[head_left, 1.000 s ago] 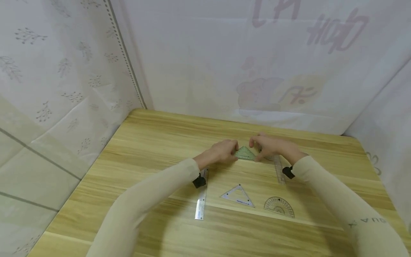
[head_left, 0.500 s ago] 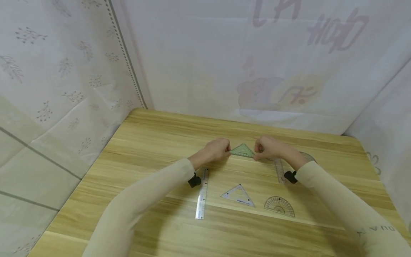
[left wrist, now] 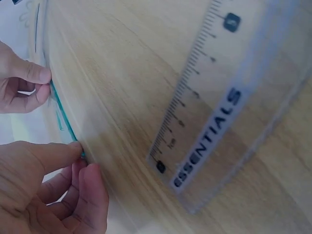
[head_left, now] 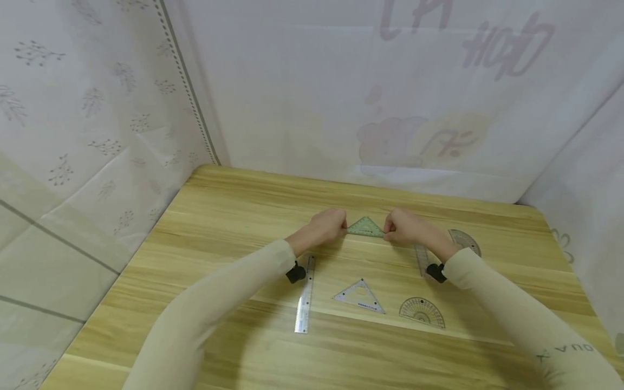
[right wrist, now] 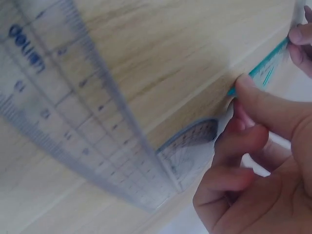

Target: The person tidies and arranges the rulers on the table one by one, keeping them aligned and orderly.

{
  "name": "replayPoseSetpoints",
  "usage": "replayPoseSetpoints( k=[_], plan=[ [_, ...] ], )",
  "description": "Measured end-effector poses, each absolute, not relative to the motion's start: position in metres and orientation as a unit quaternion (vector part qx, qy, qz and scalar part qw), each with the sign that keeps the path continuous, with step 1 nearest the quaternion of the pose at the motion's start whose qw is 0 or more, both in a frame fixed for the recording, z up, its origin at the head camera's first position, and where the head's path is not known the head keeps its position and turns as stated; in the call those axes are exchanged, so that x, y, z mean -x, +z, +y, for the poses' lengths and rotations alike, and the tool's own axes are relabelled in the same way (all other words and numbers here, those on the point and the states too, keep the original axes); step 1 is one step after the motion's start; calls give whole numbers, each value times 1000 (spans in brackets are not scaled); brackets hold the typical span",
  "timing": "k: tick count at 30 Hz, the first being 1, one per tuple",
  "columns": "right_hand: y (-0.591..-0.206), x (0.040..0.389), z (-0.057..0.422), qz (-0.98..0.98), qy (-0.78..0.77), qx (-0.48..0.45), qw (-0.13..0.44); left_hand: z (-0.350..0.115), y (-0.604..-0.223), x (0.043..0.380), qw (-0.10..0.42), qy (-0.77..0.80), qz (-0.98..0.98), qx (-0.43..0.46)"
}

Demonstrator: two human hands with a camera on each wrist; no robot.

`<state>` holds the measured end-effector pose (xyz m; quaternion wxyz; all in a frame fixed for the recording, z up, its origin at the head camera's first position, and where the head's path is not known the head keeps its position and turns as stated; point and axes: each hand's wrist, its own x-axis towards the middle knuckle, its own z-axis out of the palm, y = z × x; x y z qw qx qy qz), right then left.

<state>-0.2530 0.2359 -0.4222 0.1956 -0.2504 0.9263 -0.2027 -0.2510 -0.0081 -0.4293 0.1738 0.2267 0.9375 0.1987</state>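
Observation:
A green translucent set square (head_left: 365,227) stretches between both hands near the back of the table, its long edge toward me. My left hand (head_left: 327,225) pinches its left corner between thumb and fingers. The right corner is pinched by my right hand (head_left: 405,226). In the left wrist view the set square (left wrist: 63,114) shows almost edge-on, close over the wood. Beneath my left wrist lies a clear ruler (head_left: 304,303). In the right wrist view another clear ruler (right wrist: 92,112) and a protractor (right wrist: 187,146) lie beside my right hand.
Nearer me on the wooden table (head_left: 234,352) lie a clear set square (head_left: 361,298) with a triangular cutout and a clear protractor (head_left: 422,312). A second protractor (head_left: 465,242) sits right of my right forearm. A pale printed curtain (head_left: 292,97) rises behind the table.
The green set square has moved slightly left and away from me. My left hand has shifted to its outer corner, and my right hand's loosely spread fingers have closed in on the other corner.

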Motion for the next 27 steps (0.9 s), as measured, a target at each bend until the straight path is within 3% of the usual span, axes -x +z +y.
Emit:
replayPoseSetpoints(
  k=[9, 27],
  plan=[
    [-424, 267, 245, 896, -220, 327, 207, -19, -433, 256, 177, 232, 923, -249],
    [-420, 291, 233, 897, -158, 321, 260, -20, -428, 254, 170, 226, 921, -268]
  ],
)
